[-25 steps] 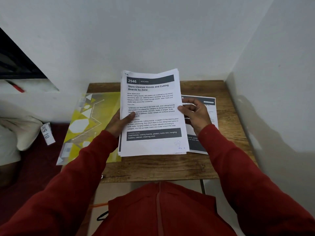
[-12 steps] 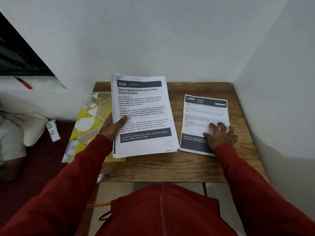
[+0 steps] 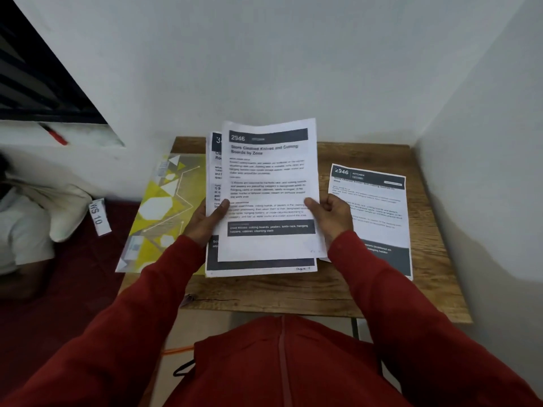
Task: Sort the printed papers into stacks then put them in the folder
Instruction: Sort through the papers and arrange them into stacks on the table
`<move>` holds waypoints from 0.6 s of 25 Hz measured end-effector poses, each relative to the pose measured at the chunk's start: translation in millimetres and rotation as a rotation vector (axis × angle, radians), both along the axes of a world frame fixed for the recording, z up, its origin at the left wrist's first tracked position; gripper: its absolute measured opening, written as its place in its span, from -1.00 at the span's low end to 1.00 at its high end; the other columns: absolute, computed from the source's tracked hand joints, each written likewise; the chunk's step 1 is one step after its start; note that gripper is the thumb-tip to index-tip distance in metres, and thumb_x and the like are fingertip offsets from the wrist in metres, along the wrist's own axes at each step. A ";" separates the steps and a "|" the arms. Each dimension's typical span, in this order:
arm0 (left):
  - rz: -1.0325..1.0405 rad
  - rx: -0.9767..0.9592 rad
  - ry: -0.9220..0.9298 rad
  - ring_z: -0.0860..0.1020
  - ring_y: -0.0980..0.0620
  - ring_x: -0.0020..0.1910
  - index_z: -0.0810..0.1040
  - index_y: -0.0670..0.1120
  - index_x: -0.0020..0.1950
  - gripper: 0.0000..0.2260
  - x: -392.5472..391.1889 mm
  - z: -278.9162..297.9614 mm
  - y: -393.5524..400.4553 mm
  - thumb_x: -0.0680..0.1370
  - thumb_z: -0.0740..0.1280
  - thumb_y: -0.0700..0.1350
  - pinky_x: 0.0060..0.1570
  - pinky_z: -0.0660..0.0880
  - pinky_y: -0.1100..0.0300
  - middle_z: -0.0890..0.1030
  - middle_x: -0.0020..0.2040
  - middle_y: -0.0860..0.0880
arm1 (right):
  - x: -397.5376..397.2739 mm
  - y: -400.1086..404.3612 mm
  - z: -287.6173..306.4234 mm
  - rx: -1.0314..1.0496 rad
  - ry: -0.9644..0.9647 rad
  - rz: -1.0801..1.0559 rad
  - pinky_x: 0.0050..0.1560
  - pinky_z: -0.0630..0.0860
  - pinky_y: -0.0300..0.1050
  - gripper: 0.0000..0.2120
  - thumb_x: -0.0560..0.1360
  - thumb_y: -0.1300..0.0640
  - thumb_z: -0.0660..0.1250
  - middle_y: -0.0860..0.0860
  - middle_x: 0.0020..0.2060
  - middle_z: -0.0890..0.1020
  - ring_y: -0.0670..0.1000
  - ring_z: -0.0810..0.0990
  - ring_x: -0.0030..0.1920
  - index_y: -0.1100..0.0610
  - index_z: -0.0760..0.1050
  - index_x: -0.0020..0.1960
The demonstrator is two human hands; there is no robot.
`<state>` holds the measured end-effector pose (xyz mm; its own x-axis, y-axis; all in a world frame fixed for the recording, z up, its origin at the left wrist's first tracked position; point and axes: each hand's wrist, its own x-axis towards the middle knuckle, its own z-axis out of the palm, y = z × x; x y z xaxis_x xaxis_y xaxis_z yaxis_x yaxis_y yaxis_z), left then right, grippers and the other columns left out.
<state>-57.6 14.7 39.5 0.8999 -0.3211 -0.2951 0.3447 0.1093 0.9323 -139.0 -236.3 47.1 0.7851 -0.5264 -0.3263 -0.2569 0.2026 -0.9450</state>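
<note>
Hands were both on paper over the desk (image 3: 293,292). Right hand (image 3: 330,214) pinched the right edge of the top sheet (image 3: 269,189), thumb on the printed face, fingers curled behind. That sheet, header "2946", was lifted and shifted right and up relative to the stack (image 3: 216,171) beneath, so the stack's left edge and bottom dark band showed past it. Left hand (image 3: 205,221) gripped the stack at its left edge, thumb lying across onto the top sheet's left margin, fingers underneath. Whether the thumb clamped the top sheet too, can't tell.

Single sheet (image 3: 376,210), also headed "2946 KITCHEN", lay flat on the right half of the desk, slightly rotated, apart from the held stack; the right wrist and sleeve covered its lower left corner. Text on the held sheet was motion-blurred, only the title and footer bar legible.

Folder (image 3: 164,212), yellow with white and grey geometric print, lay closed on the left part of the desk, its left edge overhanging the desk side, the stack overlapping its right edge.

Off-desk: white tag (image 3: 98,215) reading "WS 10" on the red surface at left, a pale pillow (image 3: 58,207) just beside it, a red pen (image 3: 55,135) on the white ledge by the dark window. Both sleeves were red.
</note>
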 end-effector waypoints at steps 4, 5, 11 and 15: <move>0.056 0.026 -0.001 0.63 -0.15 0.09 0.49 -0.11 0.31 -0.73 -3.1 -1.8 13.2 0.60 0.28 -0.15 0.03 0.61 -0.01 0.63 0.18 -0.15 | 1.1 -16.7 -7.8 -0.132 0.045 -0.025 0.07 0.62 0.07 -0.89 0.50 0.15 0.41 0.04 -0.10 0.72 0.11 0.69 -0.05 0.15 0.64 0.00; 0.087 0.043 -0.008 0.63 -0.14 0.08 0.50 -0.10 0.29 -0.74 -2.0 -2.2 19.1 0.59 0.30 -0.15 0.02 0.62 0.01 0.63 0.17 -0.14 | 2.1 -25.1 -12.5 -0.208 0.065 -0.067 0.09 0.60 0.04 -0.88 0.50 0.13 0.41 0.02 -0.09 0.71 0.09 0.68 -0.04 0.13 0.64 0.02; 0.233 0.153 -0.092 0.65 0.02 0.00 0.53 -0.07 0.23 -0.78 8.1 4.3 86.2 0.59 0.31 -0.15 0.05 0.60 0.12 0.65 0.13 -0.05 | 7.3 -50.6 -33.6 -0.525 0.280 -0.126 0.03 0.33 -0.26 -0.70 0.54 0.11 0.36 0.16 0.11 0.65 0.16 0.59 0.14 0.26 0.57 0.20; 0.284 0.149 -0.102 0.67 0.08 -0.07 0.55 -0.04 0.15 -0.85 9.6 15.9 104.9 0.59 0.30 -0.17 -0.04 0.62 0.18 0.69 0.01 0.04 | 15.5 -46.7 -46.1 -0.576 0.320 -0.044 0.04 0.38 -0.18 -0.71 0.56 0.12 0.34 0.21 0.09 0.64 0.20 0.58 0.12 0.29 0.57 0.18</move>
<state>-48.0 119.7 55.3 0.9745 -0.0138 -0.2242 0.2246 0.0476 0.9733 -123.6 -283.0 1.1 0.6699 -0.7160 -0.1965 -0.5461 -0.2958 -0.7837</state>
